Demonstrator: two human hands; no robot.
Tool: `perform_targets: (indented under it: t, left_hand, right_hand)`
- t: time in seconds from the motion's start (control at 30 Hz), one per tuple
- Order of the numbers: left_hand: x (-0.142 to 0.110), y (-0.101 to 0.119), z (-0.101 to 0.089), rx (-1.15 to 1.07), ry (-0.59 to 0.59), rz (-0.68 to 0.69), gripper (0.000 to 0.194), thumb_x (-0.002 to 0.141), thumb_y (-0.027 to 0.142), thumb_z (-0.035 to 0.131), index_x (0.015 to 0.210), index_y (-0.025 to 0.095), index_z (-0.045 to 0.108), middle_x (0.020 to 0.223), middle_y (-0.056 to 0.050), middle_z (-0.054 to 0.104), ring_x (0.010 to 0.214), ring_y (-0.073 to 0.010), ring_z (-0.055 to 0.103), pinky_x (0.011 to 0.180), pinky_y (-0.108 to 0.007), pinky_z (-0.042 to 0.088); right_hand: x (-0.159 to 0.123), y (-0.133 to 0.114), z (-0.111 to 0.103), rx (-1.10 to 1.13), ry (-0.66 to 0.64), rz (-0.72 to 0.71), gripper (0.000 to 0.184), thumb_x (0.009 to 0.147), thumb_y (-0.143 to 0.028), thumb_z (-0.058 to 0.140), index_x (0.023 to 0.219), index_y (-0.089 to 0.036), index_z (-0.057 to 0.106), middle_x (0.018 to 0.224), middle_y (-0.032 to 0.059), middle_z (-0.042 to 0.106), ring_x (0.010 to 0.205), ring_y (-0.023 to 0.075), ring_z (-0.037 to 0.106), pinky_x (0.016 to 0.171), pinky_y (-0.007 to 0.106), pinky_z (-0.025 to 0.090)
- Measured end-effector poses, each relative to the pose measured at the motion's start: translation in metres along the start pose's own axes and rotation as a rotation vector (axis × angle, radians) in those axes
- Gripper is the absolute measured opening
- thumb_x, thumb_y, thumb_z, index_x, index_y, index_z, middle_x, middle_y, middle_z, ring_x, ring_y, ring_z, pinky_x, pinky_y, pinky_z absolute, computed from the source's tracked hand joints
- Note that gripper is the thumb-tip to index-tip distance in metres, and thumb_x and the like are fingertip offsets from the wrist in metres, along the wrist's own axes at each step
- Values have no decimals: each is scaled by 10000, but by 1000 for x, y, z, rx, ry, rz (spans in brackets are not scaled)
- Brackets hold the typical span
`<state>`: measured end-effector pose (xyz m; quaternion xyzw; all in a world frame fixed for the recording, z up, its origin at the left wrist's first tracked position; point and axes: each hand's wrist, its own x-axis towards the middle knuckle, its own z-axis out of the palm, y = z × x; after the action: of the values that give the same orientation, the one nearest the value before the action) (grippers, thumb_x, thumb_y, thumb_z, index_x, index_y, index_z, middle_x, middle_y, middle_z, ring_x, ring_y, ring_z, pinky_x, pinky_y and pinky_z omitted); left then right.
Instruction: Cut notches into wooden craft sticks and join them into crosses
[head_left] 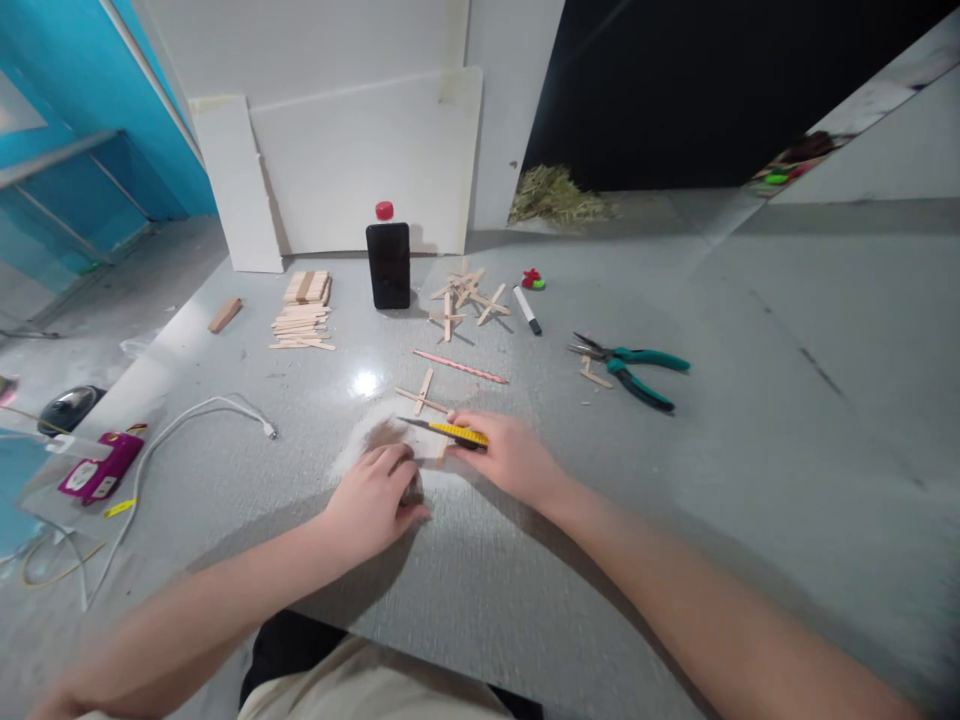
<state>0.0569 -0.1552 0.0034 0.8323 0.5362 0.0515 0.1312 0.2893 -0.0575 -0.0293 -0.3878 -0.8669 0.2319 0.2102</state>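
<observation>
My right hand (pixel 506 455) is closed round a yellow utility knife (pixel 448 431) whose blade points left, low over the grey board (pixel 675 480). My left hand (pixel 375 500) lies just left of it, fingers curled down onto the board over something I cannot make out. A cross of two wooden sticks (pixel 423 396) lies right behind the knife. A pink pencil (pixel 459 367) lies a little farther back.
At the back stand a dark bottle with a red cap (pixel 388 260), a stack of wooden sticks (pixel 304 310), more stick crosses (pixel 466 297), a marker (pixel 526 310) and teal pliers (pixel 634 367). A white cable (pixel 202 415) and a purple glue gun (pixel 97 468) lie left.
</observation>
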Motion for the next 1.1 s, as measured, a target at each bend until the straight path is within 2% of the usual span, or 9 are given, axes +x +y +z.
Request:
perform_targets:
  t: [0.2,0.3,0.4,0.5,0.63,0.73,0.87,0.97,1.1]
  left_hand:
    - [2,-3,-7,-20,-31,-35,598,761,545,864,1171,172,636,1430,-181,552,1349,-390,527,1114,-545,475]
    - [6,-3,-9,-18,-52,-49,630,765,568,846,1188,157,626,1427,-175,548,1347,-379,521,1110,-558,466]
    - [10,-3,-10,-17,-65,-55,613,802,577,806,1197,145,622,1416,-164,551,1351,-355,509,1110,-552,459]
    - [12,-3,-12,-16,-73,-55,709,720,610,865,1198,144,628,1420,-183,549,1354,-383,502,1123,-544,458]
    - [11,-2,-13,-12,-85,-48,830,644,670,888,1241,161,619,1427,-182,551,1358,-408,503,1126,-555,454]
    - [11,-1,-13,6,-95,-46,815,653,643,892,1244,154,616,1437,-184,547,1359,-404,498,1118,-561,451]
    - [13,1,-13,38,-119,-68,629,835,593,766,1254,149,612,1380,-149,577,1286,-333,550,1063,-541,485]
    - [15,0,-15,60,-134,-88,486,945,524,671,1261,159,613,1342,-125,592,1245,-297,575,1035,-522,507]
    - [19,-2,-20,61,-165,-64,440,961,492,666,1245,159,622,1300,-113,614,1208,-281,597,1008,-502,528]
  right_hand:
    - [9,35,-35,-212,94,141,299,1001,-406,650,1187,-172,658,1159,72,691,976,200,690,850,405,605]
    - [11,63,-49,-337,130,249,302,997,-418,654,1169,-170,664,1137,68,696,955,195,691,846,403,603]
    - [10,85,-53,-457,218,404,322,1006,-406,641,1220,-166,645,1173,81,687,985,209,692,848,413,606]
    - [6,94,-50,-548,251,471,342,998,-393,656,1248,-161,637,1215,95,678,1030,228,690,871,432,605]
    - [7,89,-44,-620,274,421,363,988,-390,669,1268,-163,633,1272,107,661,1100,251,674,926,470,590]
    - [15,75,-36,-622,253,274,362,990,-386,666,1284,-179,630,1317,105,645,1146,259,659,966,492,575]
    - [27,57,-21,-577,154,50,357,995,-374,662,1298,-190,628,1341,103,638,1157,257,658,971,490,577]
    - [28,55,-15,-555,128,27,353,994,-378,663,1286,-182,630,1302,99,654,1111,244,673,939,471,590]
    - [25,59,-11,-534,142,88,359,994,-382,663,1288,-179,628,1292,99,657,1092,240,679,923,461,597]
